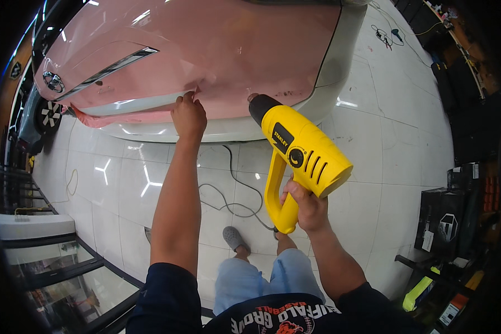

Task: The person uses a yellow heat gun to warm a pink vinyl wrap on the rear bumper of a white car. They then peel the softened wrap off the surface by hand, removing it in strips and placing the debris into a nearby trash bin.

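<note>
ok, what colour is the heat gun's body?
The heat gun body is yellow, best seen in the head view.

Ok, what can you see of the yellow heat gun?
The heat gun has a plastic-looking yellow body with a round black dial, vent slots and a looped handle gripped by the right hand. Its black nose and metal tip slant left toward the pink panel; contact is unclear. A cord leaves the handle's base.
</note>
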`<state>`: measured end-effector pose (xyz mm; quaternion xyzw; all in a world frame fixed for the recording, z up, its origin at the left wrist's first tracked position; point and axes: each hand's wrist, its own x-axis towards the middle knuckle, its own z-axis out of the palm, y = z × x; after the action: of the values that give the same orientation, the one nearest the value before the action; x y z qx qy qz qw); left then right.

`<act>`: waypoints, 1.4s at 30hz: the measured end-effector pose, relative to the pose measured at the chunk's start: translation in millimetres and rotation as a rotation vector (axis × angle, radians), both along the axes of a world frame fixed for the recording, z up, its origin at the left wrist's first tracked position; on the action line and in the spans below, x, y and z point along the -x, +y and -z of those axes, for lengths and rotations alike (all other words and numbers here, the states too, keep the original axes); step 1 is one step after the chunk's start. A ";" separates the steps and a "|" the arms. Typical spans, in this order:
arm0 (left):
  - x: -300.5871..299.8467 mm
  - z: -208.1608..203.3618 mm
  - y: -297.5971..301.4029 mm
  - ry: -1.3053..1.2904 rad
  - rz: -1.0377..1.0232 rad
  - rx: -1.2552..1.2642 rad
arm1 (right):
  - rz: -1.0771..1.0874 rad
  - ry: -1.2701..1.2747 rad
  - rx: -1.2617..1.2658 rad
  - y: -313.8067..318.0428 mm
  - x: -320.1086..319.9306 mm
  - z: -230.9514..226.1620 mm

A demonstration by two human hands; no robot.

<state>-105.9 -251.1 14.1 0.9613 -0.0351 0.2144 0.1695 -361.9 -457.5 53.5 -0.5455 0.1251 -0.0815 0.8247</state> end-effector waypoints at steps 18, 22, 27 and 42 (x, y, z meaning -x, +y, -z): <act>21.7 -18.7 -4.2 -0.212 0.156 0.070 | 0.007 0.000 0.030 -22.9 6.1 8.1; -2.2 3.0 -15.2 -0.108 0.113 0.146 | 0.022 0.000 0.010 -25.5 3.9 11.8; 5.2 5.3 -10.6 -0.030 0.131 0.200 | 0.009 0.007 0.033 -35.4 -2.0 9.4; 48.0 -6.7 -9.9 0.092 0.192 0.352 | 0.138 0.027 0.018 -39.0 6.8 -4.7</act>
<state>-153.9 -261.0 20.8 0.9179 -0.0806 0.1559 0.3558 -368.7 -496.4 58.2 -0.5440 0.1727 -0.1320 0.8105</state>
